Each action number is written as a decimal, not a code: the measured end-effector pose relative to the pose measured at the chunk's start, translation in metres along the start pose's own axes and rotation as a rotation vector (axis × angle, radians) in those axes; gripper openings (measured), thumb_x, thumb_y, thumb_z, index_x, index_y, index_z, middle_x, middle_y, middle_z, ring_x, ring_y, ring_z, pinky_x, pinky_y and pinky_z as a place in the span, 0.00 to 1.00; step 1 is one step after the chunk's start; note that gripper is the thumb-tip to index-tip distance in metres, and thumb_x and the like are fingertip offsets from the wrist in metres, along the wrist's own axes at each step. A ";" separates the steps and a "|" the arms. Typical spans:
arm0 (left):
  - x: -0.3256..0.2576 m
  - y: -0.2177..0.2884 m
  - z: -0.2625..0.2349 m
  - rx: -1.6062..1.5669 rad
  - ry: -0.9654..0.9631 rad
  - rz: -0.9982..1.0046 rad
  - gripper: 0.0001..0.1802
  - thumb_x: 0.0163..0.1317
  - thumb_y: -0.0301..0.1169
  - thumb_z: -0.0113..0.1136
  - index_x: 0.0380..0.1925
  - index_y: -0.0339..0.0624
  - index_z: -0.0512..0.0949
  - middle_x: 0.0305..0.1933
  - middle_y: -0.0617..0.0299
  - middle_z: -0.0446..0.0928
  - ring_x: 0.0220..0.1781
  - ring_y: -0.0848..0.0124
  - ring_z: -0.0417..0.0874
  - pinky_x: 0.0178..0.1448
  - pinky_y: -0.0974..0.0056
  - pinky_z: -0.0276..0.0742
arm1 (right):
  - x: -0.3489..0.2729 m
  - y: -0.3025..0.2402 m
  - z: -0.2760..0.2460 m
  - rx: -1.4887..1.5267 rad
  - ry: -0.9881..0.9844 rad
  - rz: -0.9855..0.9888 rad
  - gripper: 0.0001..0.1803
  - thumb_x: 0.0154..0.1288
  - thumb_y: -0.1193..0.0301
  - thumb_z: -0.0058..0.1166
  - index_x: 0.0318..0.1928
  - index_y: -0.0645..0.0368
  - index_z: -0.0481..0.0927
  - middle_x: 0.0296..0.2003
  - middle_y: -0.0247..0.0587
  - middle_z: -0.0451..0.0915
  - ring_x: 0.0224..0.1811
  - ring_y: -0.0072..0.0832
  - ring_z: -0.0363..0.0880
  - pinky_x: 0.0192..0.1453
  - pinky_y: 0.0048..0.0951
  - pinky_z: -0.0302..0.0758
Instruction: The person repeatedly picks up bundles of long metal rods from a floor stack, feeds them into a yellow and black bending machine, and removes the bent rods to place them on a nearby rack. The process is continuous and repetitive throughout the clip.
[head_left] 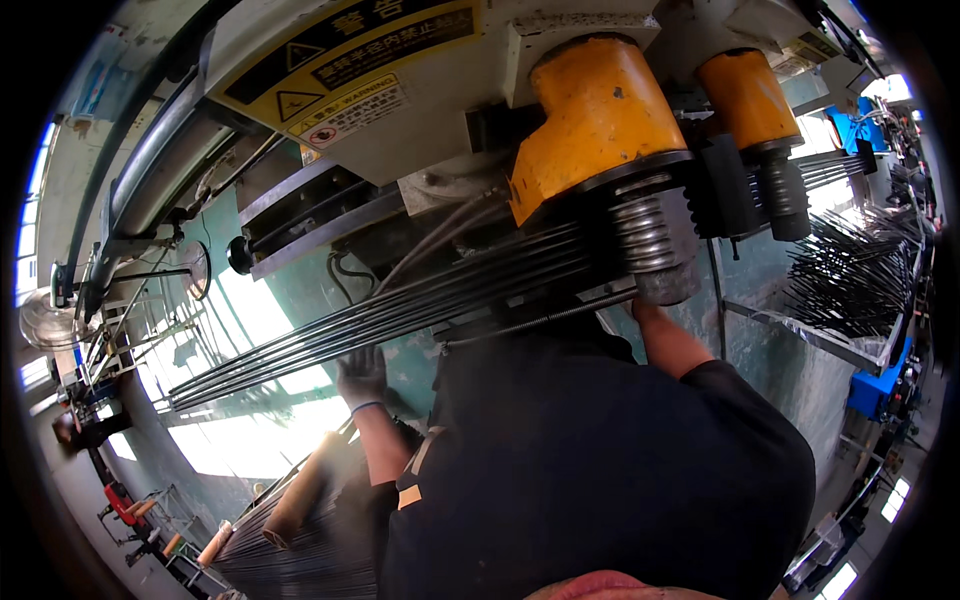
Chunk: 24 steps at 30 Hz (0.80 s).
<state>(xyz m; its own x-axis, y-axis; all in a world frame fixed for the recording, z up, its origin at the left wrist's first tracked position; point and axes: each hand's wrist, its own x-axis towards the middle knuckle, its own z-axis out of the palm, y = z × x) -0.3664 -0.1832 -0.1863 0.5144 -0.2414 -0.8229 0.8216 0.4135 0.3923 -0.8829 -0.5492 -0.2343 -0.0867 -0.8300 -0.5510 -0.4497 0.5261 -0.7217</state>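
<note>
Several long dark metal rods (pixel 400 315) run side by side across the machine, from the lower left up to the bending heads at the right. Just under these rods is my left hand (pixel 362 378) in a grey glove, its fingers stretched upward and apart, with nothing visible in them. Whether a fingertip touches the lowest rod I cannot tell. My right forearm (pixel 675 338) reaches up to a ridged metal roller (pixel 650 235) below an orange housing (pixel 605 115); the right hand's fingers are hidden there. A thin ribbed bar (pixel 540 316) lies close in front of me, below the rods.
A second orange housing (pixel 748 98) with its own roller stands farther right. Beyond it, a rack holds a heap of dark rods (pixel 855 265). At lower left, more thin rods (pixel 300 560) lie beside a brown cylinder (pixel 300 495). A yellow warning label (pixel 350 60) marks the machine overhead.
</note>
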 end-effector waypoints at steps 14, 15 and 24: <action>0.033 -0.012 0.017 2.719 -0.789 1.614 0.22 0.69 0.29 0.49 0.62 0.37 0.70 0.58 0.46 0.76 0.64 0.50 0.76 0.72 0.50 0.70 | -0.017 0.021 -0.019 -0.453 -0.085 -0.203 0.19 0.68 0.58 0.62 0.45 0.63 0.88 0.38 0.52 0.89 0.43 0.45 0.88 0.51 0.40 0.79; 0.028 -0.019 0.028 2.673 -0.837 1.476 0.21 0.70 0.30 0.48 0.62 0.39 0.70 0.61 0.47 0.76 0.67 0.51 0.75 0.74 0.50 0.68 | -0.034 0.032 -0.021 -0.460 -0.088 -0.171 0.19 0.67 0.58 0.62 0.45 0.63 0.88 0.38 0.52 0.89 0.44 0.45 0.88 0.51 0.40 0.79; 0.043 -0.069 -0.027 3.133 -1.077 1.383 0.22 0.75 0.35 0.42 0.65 0.44 0.70 0.74 0.51 0.68 0.80 0.58 0.62 0.84 0.53 0.50 | -0.146 0.125 -0.062 -0.480 -0.050 0.297 0.25 0.67 0.51 0.61 0.43 0.64 0.90 0.40 0.56 0.88 0.47 0.49 0.88 0.53 0.42 0.81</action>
<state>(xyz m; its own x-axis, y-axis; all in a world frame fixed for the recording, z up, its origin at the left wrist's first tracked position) -0.4074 -0.1983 -0.2592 -0.1397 -0.8540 -0.5012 -0.9168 0.3028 -0.2603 -0.9817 -0.3734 -0.2178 -0.2336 -0.6433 -0.7291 -0.7673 0.5825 -0.2682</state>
